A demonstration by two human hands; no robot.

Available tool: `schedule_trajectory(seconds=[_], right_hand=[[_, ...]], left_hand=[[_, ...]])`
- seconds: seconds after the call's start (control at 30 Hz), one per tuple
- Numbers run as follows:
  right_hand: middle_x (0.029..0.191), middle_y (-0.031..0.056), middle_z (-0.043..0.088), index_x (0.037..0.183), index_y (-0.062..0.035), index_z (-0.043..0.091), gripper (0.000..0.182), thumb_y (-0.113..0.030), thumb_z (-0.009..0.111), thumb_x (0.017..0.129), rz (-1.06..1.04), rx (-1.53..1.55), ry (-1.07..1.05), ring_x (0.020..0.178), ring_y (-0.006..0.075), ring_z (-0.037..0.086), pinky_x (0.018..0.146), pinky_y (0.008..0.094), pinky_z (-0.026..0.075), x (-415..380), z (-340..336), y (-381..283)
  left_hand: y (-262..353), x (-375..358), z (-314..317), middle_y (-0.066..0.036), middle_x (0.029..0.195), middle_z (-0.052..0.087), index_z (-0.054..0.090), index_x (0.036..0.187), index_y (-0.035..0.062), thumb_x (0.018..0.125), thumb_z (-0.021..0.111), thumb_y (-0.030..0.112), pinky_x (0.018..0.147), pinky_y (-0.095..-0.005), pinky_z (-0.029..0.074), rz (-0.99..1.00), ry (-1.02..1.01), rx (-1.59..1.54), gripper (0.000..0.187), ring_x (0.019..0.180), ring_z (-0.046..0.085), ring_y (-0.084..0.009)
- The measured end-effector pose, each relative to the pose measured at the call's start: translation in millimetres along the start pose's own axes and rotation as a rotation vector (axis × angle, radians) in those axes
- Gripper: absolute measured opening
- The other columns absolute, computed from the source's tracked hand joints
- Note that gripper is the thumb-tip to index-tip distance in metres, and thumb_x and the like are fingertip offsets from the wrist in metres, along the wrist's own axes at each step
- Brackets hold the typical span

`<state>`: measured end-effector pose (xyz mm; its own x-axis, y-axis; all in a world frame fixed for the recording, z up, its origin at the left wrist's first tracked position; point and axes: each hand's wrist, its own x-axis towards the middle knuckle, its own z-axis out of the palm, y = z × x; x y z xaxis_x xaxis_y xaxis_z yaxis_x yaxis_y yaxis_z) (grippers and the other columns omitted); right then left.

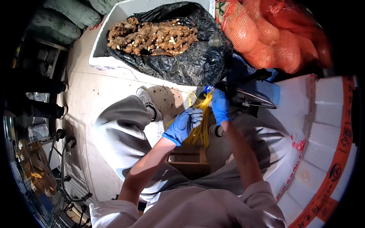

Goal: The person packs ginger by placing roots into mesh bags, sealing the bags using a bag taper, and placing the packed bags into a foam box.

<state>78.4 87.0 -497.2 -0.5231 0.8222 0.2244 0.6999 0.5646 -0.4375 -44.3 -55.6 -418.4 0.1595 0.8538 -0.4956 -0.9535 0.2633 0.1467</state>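
Observation:
Blue gloves cover both hands. My left hand is closed, its fingers curled beside a bundle of yellow strips; what it pinches, if anything, is too small to make out. Higher and to the right, my right hand has its fingers wrapped round the top of the yellow strips, close to a small blue piece. The strips hang down between my knees. Beyond the hands, knobbly brown roots lie in a black plastic bag inside a white foam box.
Red mesh sacks stand at the upper right. White foam boxes with orange tape line the right side. A black wheeled frame is near my right hand. Another person's dark-clothed legs and wire racks are at the left.

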Motion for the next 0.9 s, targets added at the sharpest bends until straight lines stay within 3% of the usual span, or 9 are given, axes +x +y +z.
schedule_trajectory(seconds=[0.1, 0.17, 0.2, 0.3, 0.5, 0.57, 0.7, 0.8, 0.9], right_hand=[[0.073, 0.0111, 0.052, 0.084, -0.0057, 0.047, 0.010, -0.004, 0.045, 0.074, -0.167, 0.060, 0.074, 0.069, 0.0271, 0.054, 0.053, 0.0363, 0.044, -10.8, -47.2, -58.0], [0.088, 0.0098, 0.051, 0.092, -0.0053, 0.047, 0.019, -0.006, 0.048, 0.073, -0.268, 0.170, -0.027, 0.078, 0.0234, 0.053, 0.061, 0.0319, 0.044, -23.6, -89.1, -87.9], [0.096, 0.0095, 0.050, 0.099, -0.0051, 0.048, 0.026, -0.006, 0.049, 0.073, -0.305, 0.235, -0.090, 0.082, 0.0215, 0.053, 0.066, 0.0300, 0.045, -32.7, -107.2, -98.5], [0.104, 0.0066, 0.051, 0.106, -0.0044, 0.049, 0.033, -0.008, 0.049, 0.073, -0.712, 0.300, -0.223, 0.091, 0.0214, 0.052, 0.070, 0.0304, 0.045, -49.9, -136.6, -111.8], [0.085, 0.0004, 0.050, 0.118, -0.0136, 0.047, 0.042, -0.014, 0.045, 0.076, -1.206, 0.083, -0.409, 0.076, 0.0125, 0.050, 0.057, 0.0244, 0.038, -82.6, -147.3, -131.0], [0.083, 0.0008, 0.051, 0.104, -0.0123, 0.053, 0.028, -0.016, 0.048, 0.076, -1.220, 0.115, -0.436, 0.074, 0.0122, 0.049, 0.057, 0.0255, 0.039, -91.0, -140.5, -133.0], [0.090, 0.0076, 0.053, 0.100, -0.0075, 0.051, 0.031, -0.027, 0.053, 0.077, -1.061, 0.239, -0.440, 0.082, 0.0206, 0.052, 0.069, 0.0300, 0.044, -53.9, -156.0, -162.8], [0.092, 0.0113, 0.054, 0.101, -0.0034, 0.051, 0.032, -0.020, 0.061, 0.076, -0.616, 0.614, -0.220, 0.082, 0.0231, 0.054, 0.072, 0.0313, 0.044, -2.9, -164.2, -168.4], [0.093, 0.0106, 0.058, 0.098, -0.0067, 0.054, 0.029, -0.023, 0.063, 0.076, -0.166, 0.938, -0.390, 0.086, 0.0218, 0.056, 0.079, 0.0307, 0.042, 45.2, -173.5, -187.1]], left_hand=[[2.6, 1.0, -0.1, -0.006, 0.082, 0.057, 0.051, 0.100, -0.0023, 0.087, 0.042, 0.039, 0.061, -0.0229, 0.046, -0.074, -0.028, 0.092, 0.044, 0.069, 0.054, -0.0140], [16.7, 8.3, -8.2, -0.008, 0.085, 0.060, 0.052, 0.099, 0.0004, 0.085, 0.040, 0.045, 0.061, -0.0232, 0.048, -0.220, -0.191, -0.009, 0.048, 0.069, 0.057, -0.0158], [20.7, 10.9, -14.2, -0.008, 0.084, 0.059, 0.053, 0.098, 0.0017, 0.085, 0.038, 0.047, 0.061, -0.0250, 0.048, -0.139, -0.065, 0.051, 0.049, 0.069, 0.057, -0.0162], [46.5, -13.2, 16.6, -0.009, 0.083, 0.060, 0.053, 0.097, 0.0001, 0.088, 0.038, 0.030, 0.066, -0.0287, 0.049, -0.138, 0.022, 0.030, 0.034, 0.071, 0.058, -0.0188], [98.7, -75.8, 45.6, -0.004, 0.073, 0.054, 0.048, 0.105, -0.0049, 0.089, 0.040, 0.017, 0.063, -0.0271, 0.048, 0.361, 0.070, 0.274, 0.028, 0.064, 0.053, -0.0152], [114.1, -91.3, 45.7, -0.004, 0.073, 0.052, 0.048, 0.105, -0.0052, 0.089, 0.040, 0.017, 0.062, -0.0260, 0.046, 0.493, -0.002, 0.307, 0.029, 0.064, 0.051, -0.0135], [119.6, -122.5, 74.0, -0.002, 0.072, 0.051, 0.050, 0.104, -0.0035, 0.089, 0.041, 0.021, 0.065, -0.0226, 0.042, 0.742, -0.070, 0.610, 0.030, 0.066, 0.049, -0.0115], [112.3, -130.5, 91.4, -0.003, 0.075, 0.051, 0.050, 0.102, -0.0024, 0.089, 0.041, 0.020, 0.070, -0.0226, 0.039, 0.768, -0.169, 0.766, 0.028, 0.072, 0.048, -0.0115], [98.8, -120.1, 102.9, -0.004, 0.079, 0.052, 0.050, 0.104, 0.0003, 0.088, 0.042, 0.018, 0.074, -0.0232, 0.038, 0.728, -0.198, 0.849, 0.025, 0.076, 0.048, -0.0127]])
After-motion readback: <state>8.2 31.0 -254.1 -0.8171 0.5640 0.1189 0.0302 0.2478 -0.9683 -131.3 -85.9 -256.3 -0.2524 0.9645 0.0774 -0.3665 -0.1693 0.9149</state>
